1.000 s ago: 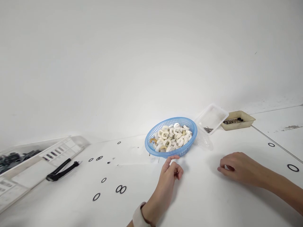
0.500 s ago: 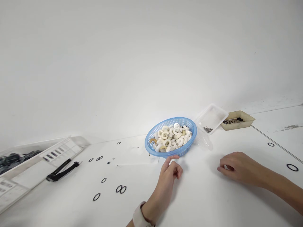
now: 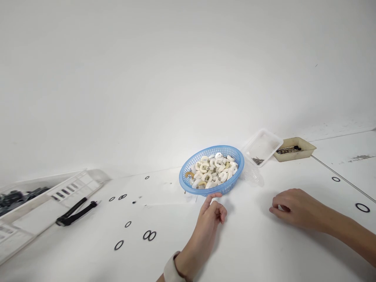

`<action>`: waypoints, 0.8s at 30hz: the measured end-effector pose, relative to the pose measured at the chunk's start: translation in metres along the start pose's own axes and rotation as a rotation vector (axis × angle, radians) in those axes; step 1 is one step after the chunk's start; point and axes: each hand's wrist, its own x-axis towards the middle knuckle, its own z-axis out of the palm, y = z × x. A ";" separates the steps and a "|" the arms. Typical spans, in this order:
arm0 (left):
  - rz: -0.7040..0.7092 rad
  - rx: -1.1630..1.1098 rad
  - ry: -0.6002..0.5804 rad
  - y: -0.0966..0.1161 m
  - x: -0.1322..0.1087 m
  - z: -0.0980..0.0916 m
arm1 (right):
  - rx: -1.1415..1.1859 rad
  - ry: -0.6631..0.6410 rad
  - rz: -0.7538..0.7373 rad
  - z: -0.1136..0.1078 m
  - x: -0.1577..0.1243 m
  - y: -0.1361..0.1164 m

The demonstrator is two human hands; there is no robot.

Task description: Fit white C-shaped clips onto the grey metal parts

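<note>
A blue plastic basket (image 3: pixel 188 168) full of white U-shaped parts (image 3: pixel 213 170) stands on the white table. My left hand (image 3: pixel 210 219) rests just in front of the basket, fingers curled with the forefinger pointing toward its rim; nothing shows in it. My right hand (image 3: pixel 292 207) lies on the table to the right, fingers curled under, and what they hold, if anything, is hidden. A white band is on my left wrist (image 3: pixel 170 270).
Several black rubber rings (image 3: pixel 149 235) lie scattered on the table left of my hands, and others at the right (image 3: pixel 362 207). Black pliers (image 3: pixel 76 211) lie beside a clear tray (image 3: pixel 63 190) of black parts. A clear tray (image 3: pixel 263 147) and a beige tray (image 3: pixel 295 149) stand behind the basket.
</note>
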 end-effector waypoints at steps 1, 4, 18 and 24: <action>-0.002 -0.010 -0.006 -0.001 0.000 -0.001 | -0.005 -0.008 0.004 0.000 0.000 0.000; 0.002 -0.031 -0.016 -0.003 0.002 -0.002 | -0.022 -0.028 0.014 0.001 0.001 0.001; -0.004 -0.023 -0.011 0.000 0.002 0.000 | -0.032 -0.022 0.022 -0.001 0.001 -0.001; 0.004 -0.008 -0.016 0.003 -0.001 0.000 | -0.018 -0.005 0.008 0.000 0.002 -0.001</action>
